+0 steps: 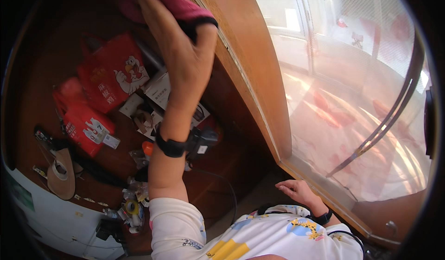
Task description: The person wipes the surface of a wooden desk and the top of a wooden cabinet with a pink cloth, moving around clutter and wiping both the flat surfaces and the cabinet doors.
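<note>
My left hand (182, 40) is raised at the top of the view, its thumb and fingers closed round a pink cloth (184, 7) with a black edge. The cloth lies against the wooden door frame (222, 34), and its far part runs into shadow. The fingertips are hidden by the cloth. Low at the right, my right hand (297, 190) hangs near the bottom of the frame with fingers loosely bent and nothing in it. Both wrists wear black straps; the left one carries a small black device (203, 141).
Red bags (111, 75), printed boxes (158, 89), a straw-coloured hat (62, 173) and a tape roll (132, 207) among small items stand at the left. A sheer curtain (333, 114) with pink leaf shapes covers the opening at right. A thin cable (233, 190) curves beside my body.
</note>
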`<state>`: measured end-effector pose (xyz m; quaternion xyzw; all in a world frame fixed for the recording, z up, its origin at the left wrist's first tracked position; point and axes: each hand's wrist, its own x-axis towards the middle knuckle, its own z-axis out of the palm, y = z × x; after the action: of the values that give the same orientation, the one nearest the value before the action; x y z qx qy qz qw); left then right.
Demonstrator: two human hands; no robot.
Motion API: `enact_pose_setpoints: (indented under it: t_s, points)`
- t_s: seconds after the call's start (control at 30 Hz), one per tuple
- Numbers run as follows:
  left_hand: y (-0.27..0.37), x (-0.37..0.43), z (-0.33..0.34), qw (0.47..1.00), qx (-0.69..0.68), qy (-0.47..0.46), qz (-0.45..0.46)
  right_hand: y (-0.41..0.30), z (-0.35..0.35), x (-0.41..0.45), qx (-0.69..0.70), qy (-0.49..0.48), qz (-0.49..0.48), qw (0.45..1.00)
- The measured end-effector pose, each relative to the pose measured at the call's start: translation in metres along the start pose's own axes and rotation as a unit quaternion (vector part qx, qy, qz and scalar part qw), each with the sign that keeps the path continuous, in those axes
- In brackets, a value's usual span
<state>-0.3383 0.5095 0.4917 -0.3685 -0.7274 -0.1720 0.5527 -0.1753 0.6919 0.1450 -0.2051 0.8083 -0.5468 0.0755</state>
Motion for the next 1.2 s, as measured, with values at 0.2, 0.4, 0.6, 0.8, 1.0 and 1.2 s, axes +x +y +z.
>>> enact_pose_setpoints:
  t_s: [0.2,0.4,0.6,0.8,1.0,1.2]
  points:
    - [0.019,-0.097,0.029,0.997,-0.030,-0.031,-0.063,-0.002,0.022,0.006,-0.007,0.002,-0.027,1.000]
    - [0.041,-0.187,0.051,0.985,-0.043,-0.077,-0.146,-0.008,0.025,0.002,-0.015,0.029,-0.036,0.999]
    - [0.049,-0.254,0.079,0.976,-0.036,-0.121,-0.176,0.006,0.017,0.002,-0.006,0.050,-0.003,0.999]
    - [0.057,-0.284,0.085,0.979,-0.020,-0.116,-0.169,0.002,0.017,0.000,0.008,0.030,0.043,0.999]
    - [0.064,-0.284,0.050,0.961,-0.079,-0.089,-0.248,0.005,0.033,0.010,0.012,0.017,0.048,0.999]
    - [0.027,-0.288,0.006,0.703,-0.447,-0.080,-0.548,-0.007,0.054,0.019,0.318,0.128,0.127,0.931]
